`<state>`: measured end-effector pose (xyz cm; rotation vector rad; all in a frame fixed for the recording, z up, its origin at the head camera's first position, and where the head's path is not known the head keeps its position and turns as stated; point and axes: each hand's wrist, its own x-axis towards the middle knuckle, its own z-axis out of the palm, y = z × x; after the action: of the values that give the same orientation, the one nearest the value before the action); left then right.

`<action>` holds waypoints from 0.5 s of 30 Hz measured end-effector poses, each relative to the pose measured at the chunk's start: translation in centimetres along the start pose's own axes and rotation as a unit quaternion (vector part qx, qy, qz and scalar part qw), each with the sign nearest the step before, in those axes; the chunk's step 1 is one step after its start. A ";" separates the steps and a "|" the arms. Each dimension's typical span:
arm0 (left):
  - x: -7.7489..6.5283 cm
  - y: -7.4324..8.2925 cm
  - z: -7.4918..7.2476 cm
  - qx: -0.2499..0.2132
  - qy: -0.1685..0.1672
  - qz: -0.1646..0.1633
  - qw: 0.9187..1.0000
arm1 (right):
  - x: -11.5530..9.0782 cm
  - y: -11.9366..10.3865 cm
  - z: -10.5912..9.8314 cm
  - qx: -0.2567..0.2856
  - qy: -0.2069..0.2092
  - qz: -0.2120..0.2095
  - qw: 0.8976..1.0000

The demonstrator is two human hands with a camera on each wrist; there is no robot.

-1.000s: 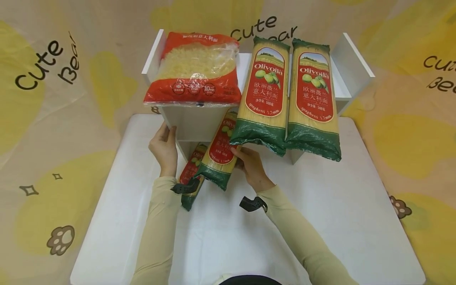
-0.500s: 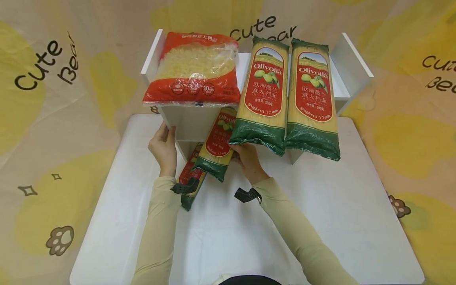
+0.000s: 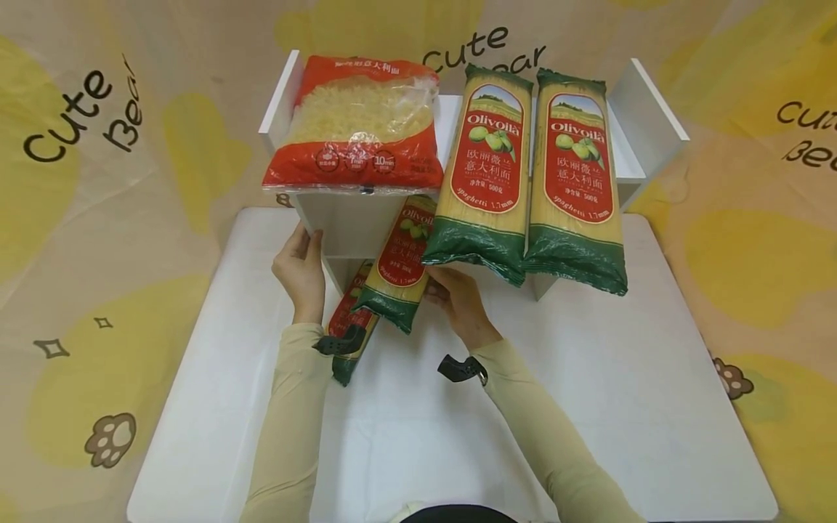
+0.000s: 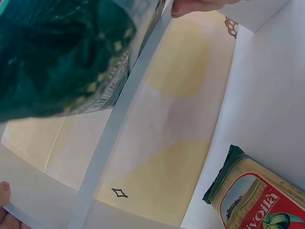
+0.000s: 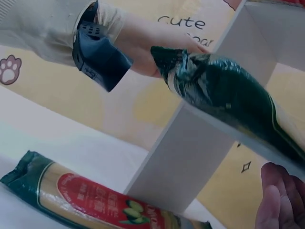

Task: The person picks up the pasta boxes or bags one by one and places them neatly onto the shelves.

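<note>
My left hand [image 3: 301, 280] grips the left side panel of a white shelf unit [image 3: 356, 225], its thumb at the panel's front edge. On the middle board a spaghetti pack [image 3: 400, 254] lies slanted, its green end [image 5: 228, 90] jutting past the board's front. My right hand [image 3: 463, 305] is just right of this pack, partly under the overhanging upper pack. In the right wrist view its loosely bent fingers [image 5: 281, 195] show below the board, apart from the pack's green end. Beneath, another spaghetti pack [image 3: 346, 318] lies on the table, partly covered by the middle one.
On the unit's top sit a red bag of short pasta [image 3: 356, 123] and two spaghetti packs, the left one [image 3: 484, 160] and the right one [image 3: 575, 167], both overhanging the front. The unit stands on a white table [image 3: 588, 407] before a yellow patterned cloth [image 3: 739, 218].
The middle spaghetti pack has slid a little farther into the shelf. My right thumb has come off its face and the hand has shifted slightly right. My left hand has stayed put.
</note>
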<state>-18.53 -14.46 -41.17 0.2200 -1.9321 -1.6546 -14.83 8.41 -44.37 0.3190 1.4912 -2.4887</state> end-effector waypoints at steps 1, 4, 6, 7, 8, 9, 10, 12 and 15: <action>0.0 0.0 0.0 0.001 0.001 0.002 1.000 | 0.0 0.1 -0.1 0.004 -0.005 -0.003 1.000; 0.1 0.0 0.0 0.005 0.004 0.009 1.000 | -0.1 0.6 -0.5 0.006 -0.016 -0.011 1.000; 0.2 0.0 0.0 0.002 0.005 0.013 1.000 | 0.1 1.0 -0.7 0.002 -0.017 -0.016 1.000; 0.2 0.0 0.0 0.000 0.005 0.013 1.000 | 0.2 1.3 -0.8 -0.003 -0.015 -0.017 1.000; 0.2 0.0 -0.1 -0.003 0.005 0.015 1.000 | 0.4 1.6 -0.9 -0.007 -0.008 -0.016 1.000; 0.2 0.0 -0.1 -0.006 0.005 0.016 1.000 | 0.6 2.0 -1.0 -0.011 -0.002 -0.015 1.000; 0.2 0.0 -0.1 -0.010 0.004 0.017 1.000 | 0.9 2.3 -1.1 -0.018 0.005 -0.012 1.000; 0.3 0.0 -0.1 -0.012 0.004 0.015 1.000 | 1.3 3.1 -1.2 -0.038 0.025 0.003 0.999; 0.3 0.0 -0.1 -0.009 0.003 0.007 1.000 | 2.0 4.3 -1.1 -0.086 0.055 0.032 0.994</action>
<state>-18.72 -14.70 -41.06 0.2036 -1.9093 -1.6600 -15.33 7.27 -49.12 0.4711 1.6962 -2.3079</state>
